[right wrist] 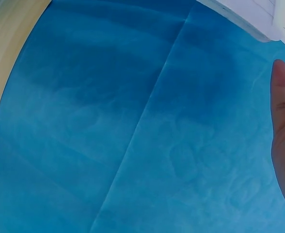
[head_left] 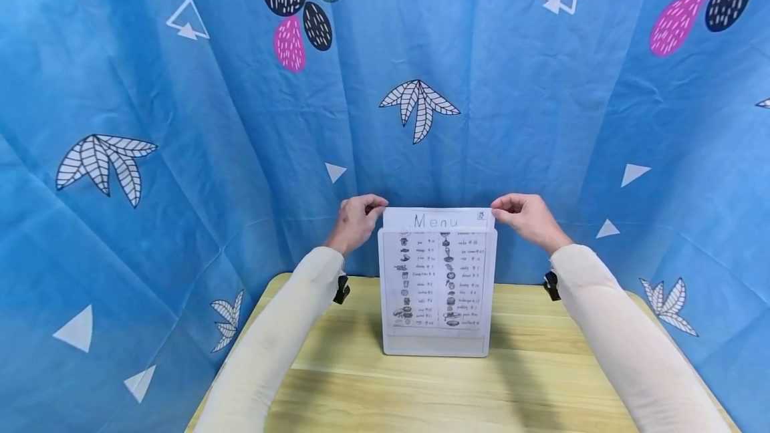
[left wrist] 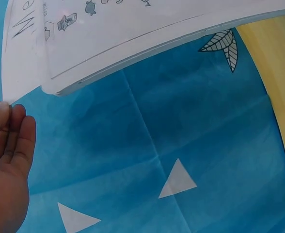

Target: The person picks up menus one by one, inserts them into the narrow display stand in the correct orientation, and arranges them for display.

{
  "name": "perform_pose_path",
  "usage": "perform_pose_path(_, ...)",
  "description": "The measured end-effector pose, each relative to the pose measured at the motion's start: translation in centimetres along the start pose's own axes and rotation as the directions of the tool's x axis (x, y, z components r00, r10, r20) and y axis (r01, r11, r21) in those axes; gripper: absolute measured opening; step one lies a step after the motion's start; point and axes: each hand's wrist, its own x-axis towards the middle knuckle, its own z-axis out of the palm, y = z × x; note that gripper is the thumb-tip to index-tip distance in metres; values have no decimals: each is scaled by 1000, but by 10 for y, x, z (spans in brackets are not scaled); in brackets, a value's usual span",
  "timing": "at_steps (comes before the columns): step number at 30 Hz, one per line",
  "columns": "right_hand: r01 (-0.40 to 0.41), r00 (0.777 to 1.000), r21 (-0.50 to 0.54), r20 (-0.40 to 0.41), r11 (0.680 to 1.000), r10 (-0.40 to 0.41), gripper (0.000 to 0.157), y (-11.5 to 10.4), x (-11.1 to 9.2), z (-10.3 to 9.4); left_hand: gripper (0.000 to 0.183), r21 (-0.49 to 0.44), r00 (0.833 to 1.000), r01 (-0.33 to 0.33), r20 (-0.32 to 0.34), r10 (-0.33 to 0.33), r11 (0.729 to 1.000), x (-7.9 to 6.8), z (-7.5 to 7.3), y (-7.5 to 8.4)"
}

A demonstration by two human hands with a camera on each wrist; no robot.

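A paper menu sheet (head_left: 436, 219), headed "Menu" with rows of small drawings and prices, sticks out of the top of a white-framed display stand (head_left: 436, 345). The stand is upright on the table, and most of the sheet lies inside it. My left hand (head_left: 355, 219) pinches the sheet's upper left corner between thumb and fingers; the left wrist view shows this pinch at the paper's edge (left wrist: 21, 73). At the upper right corner my right hand (head_left: 529, 219) pinches the sheet too. In the right wrist view only part of that hand (right wrist: 284, 131) shows, and its fingertips' contact is cut off.
The stand is on a light wooden table (head_left: 337, 379), near its back edge. A blue patterned curtain (head_left: 481, 119) hangs close behind and along both sides. Dark wrist straps (head_left: 341, 290) sit at both sleeves.
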Motion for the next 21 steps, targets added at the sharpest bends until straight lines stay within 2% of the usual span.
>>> perform_pose_path(13, 44, 999, -33, -13, 998, -45, 19, 5, -2, 2, 21, 68, 999, -30, 33, 28, 997, -2, 4, -3)
perform_pose_path(21, 21, 1000, -18, -8, 1000, -21, 16, 8, -4, 6, 21, 80, 998, -45, 44, 42, 996, -4, 7, -7)
